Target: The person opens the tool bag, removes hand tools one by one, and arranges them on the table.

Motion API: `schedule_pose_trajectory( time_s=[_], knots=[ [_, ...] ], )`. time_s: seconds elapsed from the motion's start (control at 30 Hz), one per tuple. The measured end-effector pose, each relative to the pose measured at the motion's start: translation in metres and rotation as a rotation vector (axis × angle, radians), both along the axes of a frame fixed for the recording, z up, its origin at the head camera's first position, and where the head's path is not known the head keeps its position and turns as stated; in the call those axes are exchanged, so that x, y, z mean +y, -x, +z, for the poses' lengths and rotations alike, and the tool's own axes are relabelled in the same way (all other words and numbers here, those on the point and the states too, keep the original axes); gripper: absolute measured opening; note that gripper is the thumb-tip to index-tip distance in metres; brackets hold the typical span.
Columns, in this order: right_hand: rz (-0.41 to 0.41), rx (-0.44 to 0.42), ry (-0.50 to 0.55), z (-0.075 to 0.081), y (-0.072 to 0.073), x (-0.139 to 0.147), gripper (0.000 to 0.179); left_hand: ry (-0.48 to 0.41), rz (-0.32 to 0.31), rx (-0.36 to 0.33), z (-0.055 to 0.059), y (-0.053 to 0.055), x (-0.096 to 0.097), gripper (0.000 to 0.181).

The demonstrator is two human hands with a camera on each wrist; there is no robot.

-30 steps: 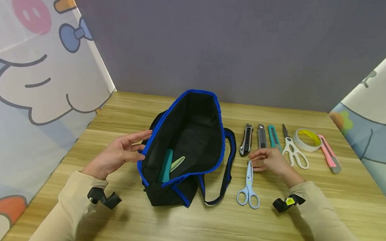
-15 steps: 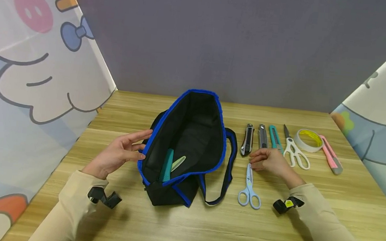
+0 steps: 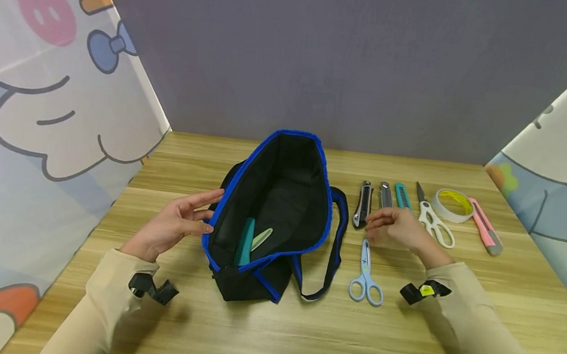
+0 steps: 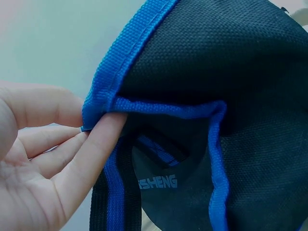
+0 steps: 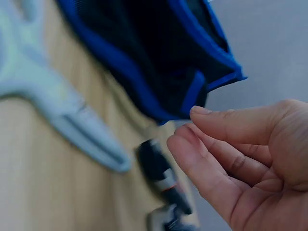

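Note:
In the head view, my left hand (image 3: 170, 226) pinches the blue-trimmed edge of a black tool bag (image 3: 293, 206). The left wrist view shows the trim (image 4: 113, 72) between thumb and fingers. Inside the bag lie a teal-handled item (image 3: 245, 242) and a pale green one (image 3: 261, 238), their kinds unclear. My right hand (image 3: 397, 232) hovers just beyond the tip of light blue scissors (image 3: 365, 271), fingers loosely bent. Nothing is between its thumb and fingers in the right wrist view. It partly covers a grey utility knife (image 3: 385, 195) and a teal utility knife (image 3: 402, 196).
A black-and-silver utility knife (image 3: 363, 205) lies right of the bag's strap (image 3: 336, 243). Farther right are white scissors (image 3: 431, 219), a roll of tape (image 3: 453, 206) and a pink utility knife (image 3: 486, 228). A grey wall (image 3: 334, 63) stands behind the wooden table (image 3: 269, 339).
My right hand has drawn slightly up and away from the tip of the light blue scissors, which stay on the table. The left hand keeps its grip on the bag.

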State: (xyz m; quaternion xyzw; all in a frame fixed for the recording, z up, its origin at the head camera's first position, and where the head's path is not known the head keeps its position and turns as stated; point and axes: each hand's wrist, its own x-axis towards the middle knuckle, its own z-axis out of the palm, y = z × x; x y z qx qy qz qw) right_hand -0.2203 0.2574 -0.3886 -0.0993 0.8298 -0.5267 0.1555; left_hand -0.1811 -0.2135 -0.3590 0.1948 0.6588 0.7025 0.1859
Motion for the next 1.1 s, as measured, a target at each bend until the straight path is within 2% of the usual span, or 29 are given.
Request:
schedule_pose_trajectory(
  time_s=[0.23, 0.47, 0.7, 0.9, 1.1],
  knots=[
    [0.043, 0.016, 0.027, 0.023, 0.007, -0.016, 0.041, -0.002, -0.004, 0.002, 0.001, 0.0, 0.0, 0.071],
    [0.085, 0.037, 0.046, 0.043, 0.018, -0.042, 0.038, -0.011, -0.014, 0.005, 0.001, 0.0, 0.001, 0.071],
    [0.163, 0.038, 0.044, 0.063, 0.028, -0.076, 0.034, -0.008, -0.012, 0.005, 0.001, 0.001, 0.001, 0.07],
    [0.241, 0.052, 0.028, 0.071, 0.043, -0.105, 0.03, 0.007, -0.008, 0.002, 0.003, 0.0, 0.002, 0.072],
    [0.273, 0.009, 0.048, 0.073, 0.056, -0.133, 0.03, 0.009, -0.007, -0.003, 0.003, 0.0, 0.002, 0.072]
  ],
)
